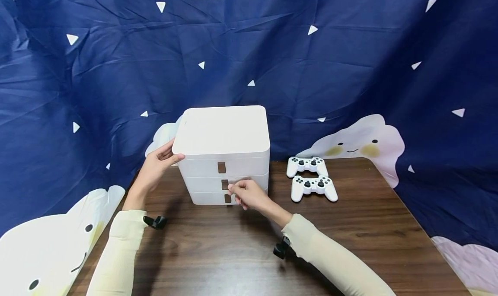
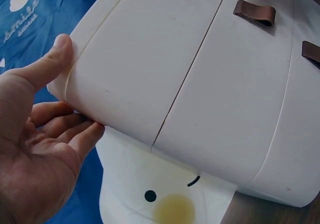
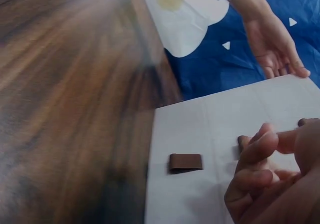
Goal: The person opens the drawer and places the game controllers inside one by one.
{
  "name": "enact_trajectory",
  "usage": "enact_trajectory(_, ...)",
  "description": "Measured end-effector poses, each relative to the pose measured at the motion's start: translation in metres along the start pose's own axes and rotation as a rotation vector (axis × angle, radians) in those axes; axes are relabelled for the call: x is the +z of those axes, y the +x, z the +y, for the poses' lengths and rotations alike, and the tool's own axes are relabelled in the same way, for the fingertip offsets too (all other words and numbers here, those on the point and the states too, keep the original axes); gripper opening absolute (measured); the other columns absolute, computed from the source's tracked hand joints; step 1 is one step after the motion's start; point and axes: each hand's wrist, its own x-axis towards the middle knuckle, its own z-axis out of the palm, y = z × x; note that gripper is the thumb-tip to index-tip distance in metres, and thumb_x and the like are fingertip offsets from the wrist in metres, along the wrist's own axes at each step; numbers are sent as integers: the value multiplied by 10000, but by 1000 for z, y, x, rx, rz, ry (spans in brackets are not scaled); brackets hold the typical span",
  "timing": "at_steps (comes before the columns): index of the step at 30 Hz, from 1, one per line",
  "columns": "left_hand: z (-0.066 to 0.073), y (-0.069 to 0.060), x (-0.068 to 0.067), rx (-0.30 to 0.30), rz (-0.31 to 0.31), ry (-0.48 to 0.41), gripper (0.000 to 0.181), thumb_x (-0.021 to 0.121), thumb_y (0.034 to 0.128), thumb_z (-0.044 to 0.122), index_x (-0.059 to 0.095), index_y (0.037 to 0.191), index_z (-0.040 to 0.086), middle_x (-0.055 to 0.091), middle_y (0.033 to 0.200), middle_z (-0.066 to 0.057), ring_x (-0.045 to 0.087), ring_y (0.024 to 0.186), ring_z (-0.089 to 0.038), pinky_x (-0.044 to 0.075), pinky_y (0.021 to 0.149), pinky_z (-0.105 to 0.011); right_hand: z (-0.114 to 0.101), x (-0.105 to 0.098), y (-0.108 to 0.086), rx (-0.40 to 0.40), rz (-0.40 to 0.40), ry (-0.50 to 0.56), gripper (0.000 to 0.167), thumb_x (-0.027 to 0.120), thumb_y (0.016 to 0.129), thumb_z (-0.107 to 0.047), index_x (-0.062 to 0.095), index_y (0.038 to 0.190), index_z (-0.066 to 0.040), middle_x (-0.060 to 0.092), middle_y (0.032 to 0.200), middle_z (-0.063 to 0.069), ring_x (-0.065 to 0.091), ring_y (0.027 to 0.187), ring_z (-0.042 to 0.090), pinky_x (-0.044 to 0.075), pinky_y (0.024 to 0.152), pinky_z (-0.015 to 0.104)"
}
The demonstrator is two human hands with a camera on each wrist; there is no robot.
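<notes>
A white drawer unit with three stacked drawers and brown pull tabs stands on the table. At its upper front left corner, my left hand grips it, the thumb on the front and the fingers along the left side. My right hand is at the front, beside the middle pull tab. In the left wrist view its fingertips are just apart from that tab. The right wrist view shows its fingers loosely bent, partly covering the middle tab; the bottom tab is free of the hand. All drawers are closed.
Two white game controllers lie one in front of the other to the right of the drawer unit. The brown wooden table ends at a blue cloth with white triangles and cloud faces, hanging behind and at the sides.
</notes>
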Motion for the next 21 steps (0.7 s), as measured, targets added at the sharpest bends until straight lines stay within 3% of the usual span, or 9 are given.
enact_trajectory(4, 0, 0, -1, 8, -12, 5, 797, 771, 1010, 277, 352, 1675, 146, 401, 1701, -123, 379, 1585, -296, 481, 1034, -88, 9, 4, 0, 34, 4, 21, 418, 616, 1089, -323, 731, 1201, 63, 624, 623, -29, 469, 405, 46, 308, 374, 179)
enact_trajectory(9, 0, -1, -1, -1, -5, 9, 794, 777, 1006, 283, 363, 1672, 162, 408, 1700, -109, 389, 1583, -281, 483, 1044, -101, 13, 7, 5, 5, -33, 93, 479, 654, 1065, -384, 710, 1312, 23, 713, 713, -15, 514, 443, 45, 346, 407, 178)
enact_trajectory(17, -1, 0, -1, 0, -5, 11, 801, 776, 1006, 290, 356, 1674, 146, 408, 1699, -110, 386, 1584, -283, 479, 1041, -93, 8, 15, 7, 19, -58, 158, 489, 659, 1062, -394, 692, 1158, 84, 637, 664, -27, 494, 446, 37, 346, 417, 184)
enact_trajectory(21, -1, 0, -1, 0, -4, 8, 799, 776, 1007, 289, 359, 1673, 147, 410, 1698, -108, 387, 1583, -281, 479, 1036, -89, 10, 16, 12, 17, -83, 171, 527, 586, 1106, -385, 695, 1177, 125, 621, 627, -46, 496, 437, 23, 338, 414, 181)
